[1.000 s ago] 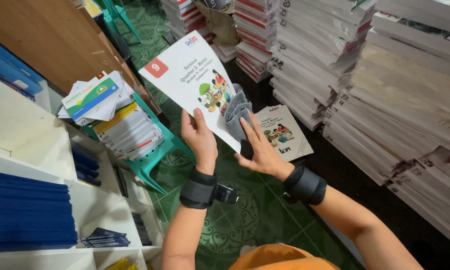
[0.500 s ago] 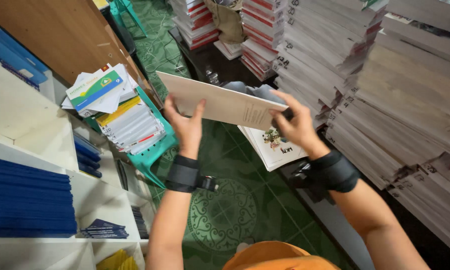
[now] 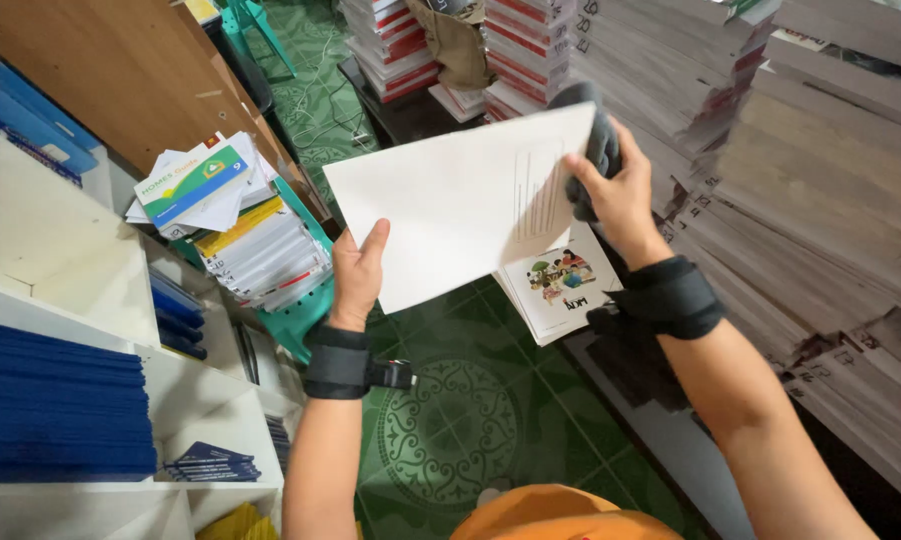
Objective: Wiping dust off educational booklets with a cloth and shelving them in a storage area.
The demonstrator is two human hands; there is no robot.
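Between both hands (image 3: 355, 275), white booklet (image 3: 450, 205), long axis left-right, tilted.

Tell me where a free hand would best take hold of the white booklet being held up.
Probably the booklet's bare top-left corner, coming from above: the left hand pinches the lower-left edge, the right hand with a grey cloth holds the right edge, and the sheet stands tilted and open there.

Booklet (image 3: 450, 205): matt white paper. Cloth (image 3: 598, 140): soft grey fabric. Floor tiles (image 3: 450, 440): glossy green. Board (image 3: 100, 70): smooth wood.
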